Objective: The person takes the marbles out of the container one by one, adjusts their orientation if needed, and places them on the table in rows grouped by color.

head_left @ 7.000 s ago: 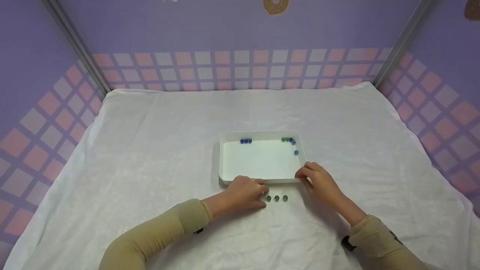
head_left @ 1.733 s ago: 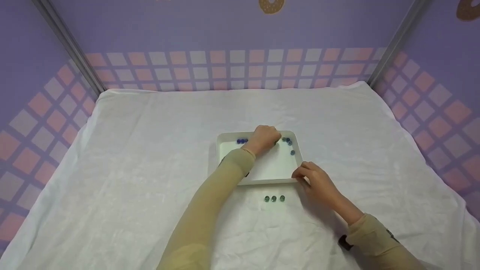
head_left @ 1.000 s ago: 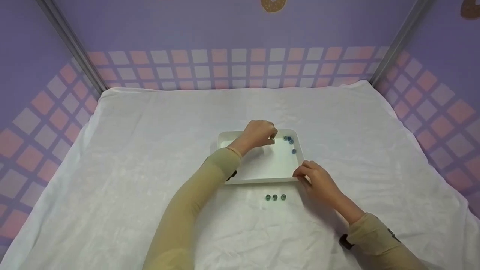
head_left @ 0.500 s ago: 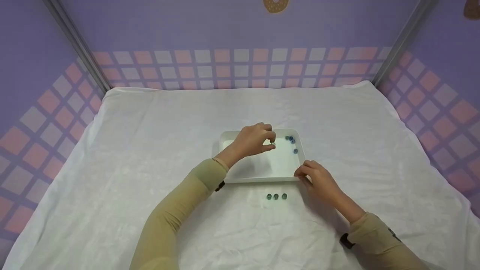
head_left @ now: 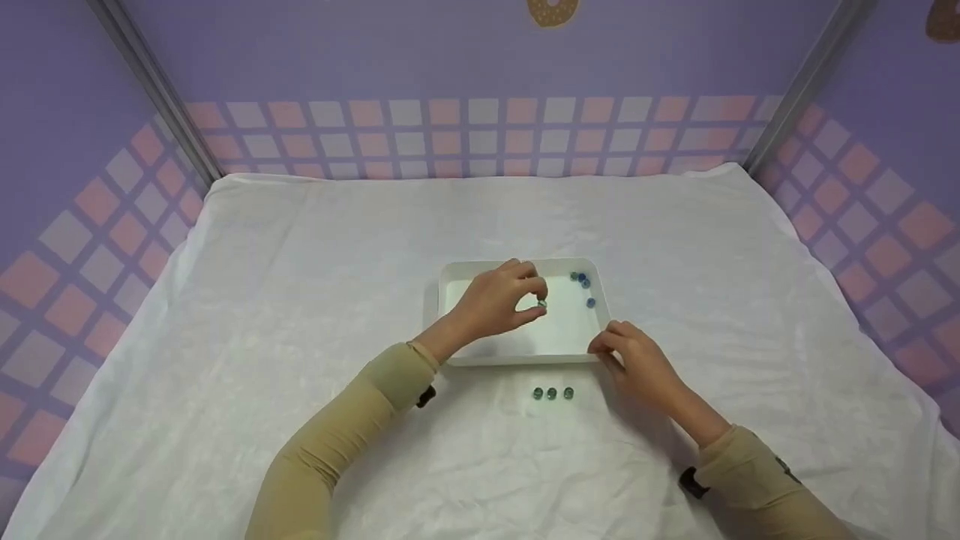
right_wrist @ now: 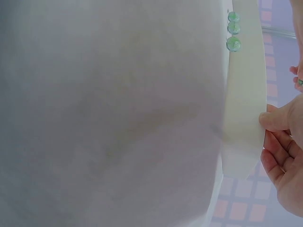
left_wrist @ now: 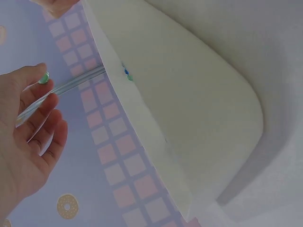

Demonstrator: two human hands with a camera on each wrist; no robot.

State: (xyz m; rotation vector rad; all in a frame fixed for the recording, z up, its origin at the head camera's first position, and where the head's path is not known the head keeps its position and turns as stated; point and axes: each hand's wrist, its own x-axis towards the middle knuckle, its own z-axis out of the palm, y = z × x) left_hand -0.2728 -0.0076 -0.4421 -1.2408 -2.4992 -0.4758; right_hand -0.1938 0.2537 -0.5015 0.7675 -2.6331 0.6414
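Note:
My left hand [head_left: 491, 304] is above the white tray [head_left: 487, 361], pinching a green glass marble [left_wrist: 44, 78] between thumb and forefinger. Its other fingers are loosely bent, as the left wrist view shows. At the tray's front right corner, my right hand [head_left: 634, 358] grips the rim, thumb on the outer wall. In the tray's back right corner lie a green marble [head_left: 574, 276] and a few blue marbles [head_left: 591, 303]. The dark blue marbles along the back left wall are hidden behind my left hand.
Three green marbles [head_left: 552, 393] sit in a row on the white cloth [head_left: 337, 247] just in front of the tray. Purple walls [head_left: 480, 60] with a pink and white check band enclose the table at the back and sides.
From near the front row of marbles, my left hand went to the tray's back wall, picked up a green marble there, and has drawn back toward the front. The right hand stays at the corner.

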